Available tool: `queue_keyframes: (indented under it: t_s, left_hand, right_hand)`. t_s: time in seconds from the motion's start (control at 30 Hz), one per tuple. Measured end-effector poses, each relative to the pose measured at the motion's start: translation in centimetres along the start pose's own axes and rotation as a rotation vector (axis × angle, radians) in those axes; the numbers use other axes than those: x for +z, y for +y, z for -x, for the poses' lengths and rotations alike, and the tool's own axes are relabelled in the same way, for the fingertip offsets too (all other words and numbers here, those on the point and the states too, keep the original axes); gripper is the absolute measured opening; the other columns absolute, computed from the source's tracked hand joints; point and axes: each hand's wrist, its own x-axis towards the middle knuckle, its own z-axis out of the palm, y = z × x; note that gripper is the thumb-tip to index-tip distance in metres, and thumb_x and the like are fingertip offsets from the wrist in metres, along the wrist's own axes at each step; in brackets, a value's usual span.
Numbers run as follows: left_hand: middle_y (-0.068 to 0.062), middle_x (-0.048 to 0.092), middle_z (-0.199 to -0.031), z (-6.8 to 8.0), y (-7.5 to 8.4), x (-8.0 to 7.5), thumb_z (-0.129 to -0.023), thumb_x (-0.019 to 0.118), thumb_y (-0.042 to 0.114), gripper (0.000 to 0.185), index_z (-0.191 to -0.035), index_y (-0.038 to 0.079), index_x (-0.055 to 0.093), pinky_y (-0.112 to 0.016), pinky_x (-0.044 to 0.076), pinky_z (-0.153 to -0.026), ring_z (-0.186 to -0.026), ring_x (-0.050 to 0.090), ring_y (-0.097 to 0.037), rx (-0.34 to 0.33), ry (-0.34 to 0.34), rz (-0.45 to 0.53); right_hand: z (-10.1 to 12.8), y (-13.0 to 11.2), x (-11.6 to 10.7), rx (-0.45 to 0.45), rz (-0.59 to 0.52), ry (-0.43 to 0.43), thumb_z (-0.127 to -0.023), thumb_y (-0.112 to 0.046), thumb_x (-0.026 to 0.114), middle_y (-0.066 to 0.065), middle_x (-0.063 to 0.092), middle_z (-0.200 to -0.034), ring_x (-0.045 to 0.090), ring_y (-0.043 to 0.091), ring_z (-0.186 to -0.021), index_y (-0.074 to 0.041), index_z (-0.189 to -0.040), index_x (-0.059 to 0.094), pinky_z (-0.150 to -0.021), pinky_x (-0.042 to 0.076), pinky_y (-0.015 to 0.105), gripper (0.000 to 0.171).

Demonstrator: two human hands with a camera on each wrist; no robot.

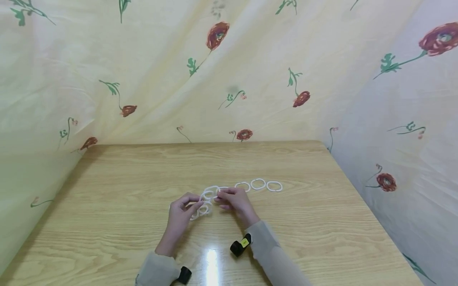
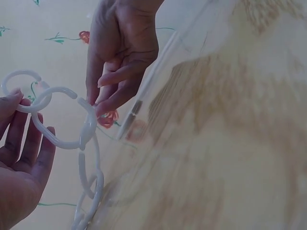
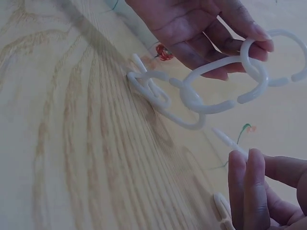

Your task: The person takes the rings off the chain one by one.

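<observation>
A chain of white plastic rings (image 1: 206,197) is held just above the wooden table (image 1: 125,178) between both hands. My left hand (image 1: 191,202) grips the chain's upper rings (image 3: 225,91) with curled fingers (image 3: 240,24). My right hand (image 1: 221,196) pinches the open end of a ring (image 2: 86,129) between thumb and finger (image 2: 112,98). The rest of the chain (image 2: 91,191) hangs down to the tabletop. In the left wrist view my left hand (image 2: 21,148) is at the lower left with a ring across its fingers.
Three loose white rings (image 1: 258,184) lie in a row on the table just right of my hands. Flowered cloth (image 1: 229,79) hangs behind and along both sides of the table. Black wrist devices (image 1: 240,245) sit on my sleeves.
</observation>
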Motion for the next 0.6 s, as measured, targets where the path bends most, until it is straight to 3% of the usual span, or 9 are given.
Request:
queue_keyframes:
  t_s: [0.23, 0.47, 0.6]
  left_hand:
    - [-0.01, 0.069, -0.086, -0.06, 0.14, -0.1, -0.083, 0.067, -0.01, 0.011, -0.083, 0.001, 0.07, -0.019, 0.058, -0.079, -0.084, 0.065, -0.008, 0.002, 0.014, 0.011]
    - [-0.01, 0.069, -0.086, -0.09, 0.23, 0.05, -0.082, 0.07, -0.008, 0.004, -0.084, -0.006, 0.068, -0.019, 0.058, -0.078, -0.083, 0.065, -0.006, 0.005, 0.018, 0.028]
    - [-0.009, 0.069, -0.085, -0.05, 0.25, 0.02, -0.081, 0.069, -0.009, 0.006, -0.082, -0.003, 0.069, -0.019, 0.058, -0.078, -0.083, 0.064, -0.006, -0.001, 0.027, 0.036]
  right_hand:
    - [-0.37, -0.17, 0.82, 0.015, 0.003, 0.012, -0.089, 0.0, 0.065, 0.004, 0.07, -0.08, 0.069, 0.008, -0.069, 0.011, -0.106, 0.063, -0.058, 0.057, 0.016, 0.02]
    - [-0.76, -0.36, 0.94, 0.036, 0.034, 0.03, -0.089, -0.001, 0.066, 0.009, 0.072, -0.083, 0.07, 0.01, -0.07, 0.011, -0.107, 0.064, -0.058, 0.057, 0.016, 0.021]
    - [-0.82, -0.54, 1.11, 0.044, 0.057, 0.041, -0.089, 0.0, 0.066, 0.012, 0.073, -0.087, 0.069, 0.01, -0.069, 0.01, -0.107, 0.064, -0.058, 0.058, 0.017, 0.021]
